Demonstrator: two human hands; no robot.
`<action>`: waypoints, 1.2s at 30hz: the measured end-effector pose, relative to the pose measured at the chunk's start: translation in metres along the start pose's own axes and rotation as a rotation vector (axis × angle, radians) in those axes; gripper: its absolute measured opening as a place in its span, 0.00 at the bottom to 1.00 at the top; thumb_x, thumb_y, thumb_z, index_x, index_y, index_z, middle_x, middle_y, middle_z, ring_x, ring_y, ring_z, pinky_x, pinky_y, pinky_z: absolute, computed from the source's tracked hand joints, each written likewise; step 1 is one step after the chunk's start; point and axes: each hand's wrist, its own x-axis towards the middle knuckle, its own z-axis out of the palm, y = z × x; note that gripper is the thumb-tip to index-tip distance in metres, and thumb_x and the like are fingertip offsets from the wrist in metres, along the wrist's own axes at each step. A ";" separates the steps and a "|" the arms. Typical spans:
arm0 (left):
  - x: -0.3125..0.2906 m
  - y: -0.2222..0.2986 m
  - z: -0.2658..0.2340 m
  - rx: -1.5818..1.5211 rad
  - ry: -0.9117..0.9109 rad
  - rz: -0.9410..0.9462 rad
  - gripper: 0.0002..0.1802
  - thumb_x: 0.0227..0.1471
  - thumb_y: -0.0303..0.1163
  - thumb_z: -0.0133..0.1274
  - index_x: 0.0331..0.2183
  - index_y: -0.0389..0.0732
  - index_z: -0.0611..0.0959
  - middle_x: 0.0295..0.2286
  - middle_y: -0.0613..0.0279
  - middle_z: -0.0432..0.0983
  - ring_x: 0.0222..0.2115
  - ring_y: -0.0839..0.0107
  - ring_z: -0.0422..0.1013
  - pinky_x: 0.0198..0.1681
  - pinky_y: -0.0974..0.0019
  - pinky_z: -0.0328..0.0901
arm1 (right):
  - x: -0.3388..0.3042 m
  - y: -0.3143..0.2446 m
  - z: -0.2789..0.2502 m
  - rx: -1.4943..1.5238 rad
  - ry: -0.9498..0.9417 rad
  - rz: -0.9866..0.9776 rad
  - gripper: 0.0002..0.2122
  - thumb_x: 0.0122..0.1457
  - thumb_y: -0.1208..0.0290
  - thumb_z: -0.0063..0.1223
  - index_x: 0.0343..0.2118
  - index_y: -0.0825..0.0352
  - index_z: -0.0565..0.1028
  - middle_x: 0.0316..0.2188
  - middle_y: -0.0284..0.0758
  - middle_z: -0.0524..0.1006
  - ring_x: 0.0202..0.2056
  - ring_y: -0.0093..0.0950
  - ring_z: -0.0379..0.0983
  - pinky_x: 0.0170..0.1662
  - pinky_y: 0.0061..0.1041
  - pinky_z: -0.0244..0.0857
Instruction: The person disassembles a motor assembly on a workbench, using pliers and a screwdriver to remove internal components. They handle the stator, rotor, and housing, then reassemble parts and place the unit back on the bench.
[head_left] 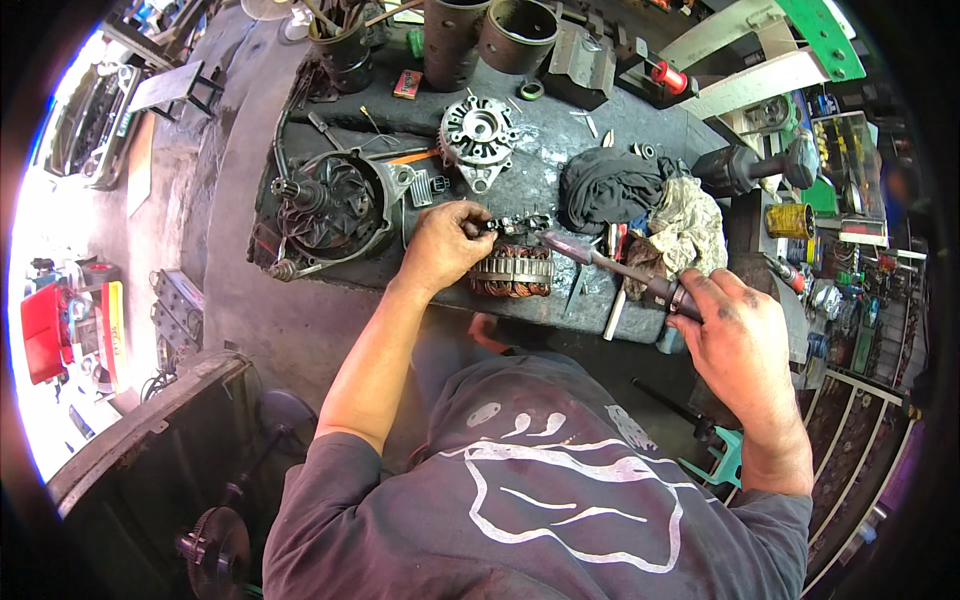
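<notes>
My left hand [448, 245] pinches a small dark metal part [522, 223], seemingly an alternator rectifier, just above the bench. Its fingertips cover the part's left end. In my right hand [738, 345] is a heavy soldering iron [622, 268], gripped by its dark handle, with the broad tip pointing left close to the part's right end. Whether tip and part touch, I cannot tell. Right below them stands a stator [513, 271] with copper windings. A silver alternator housing [479, 132] lies farther back, and another housing with a rotor [335, 205] is on the left.
A black cloth [610, 187] and a stained pale rag [688, 228] lie right of centre. Dark metal cans [455, 45] stand along the back, near a small red box [407, 84]. A bench vise [745, 168] stands at the right, with a yellow tin [790, 221] beyond.
</notes>
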 end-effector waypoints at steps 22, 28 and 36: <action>0.004 -0.011 0.002 -0.043 -0.026 0.004 0.18 0.53 0.31 0.73 0.45 0.33 0.90 0.35 0.56 0.89 0.33 0.72 0.82 0.41 0.65 0.77 | -0.004 0.012 0.010 0.140 0.092 0.036 0.23 0.52 0.69 0.79 0.51 0.66 0.84 0.37 0.41 0.83 0.38 0.47 0.83 0.43 0.43 0.76; 0.003 -0.014 0.001 -0.047 -0.014 0.041 0.19 0.53 0.30 0.73 0.45 0.33 0.90 0.36 0.54 0.88 0.33 0.70 0.82 0.41 0.64 0.77 | -0.008 0.032 0.016 0.214 0.134 0.163 0.22 0.53 0.70 0.78 0.51 0.68 0.84 0.37 0.44 0.84 0.41 0.50 0.82 0.45 0.46 0.75; -0.007 -0.004 -0.002 -0.032 0.046 0.145 0.16 0.55 0.26 0.73 0.46 0.33 0.89 0.42 0.52 0.88 0.37 0.65 0.84 0.43 0.62 0.77 | -0.014 0.052 0.050 0.379 0.225 0.336 0.22 0.55 0.67 0.79 0.50 0.70 0.84 0.37 0.46 0.85 0.39 0.49 0.82 0.45 0.43 0.74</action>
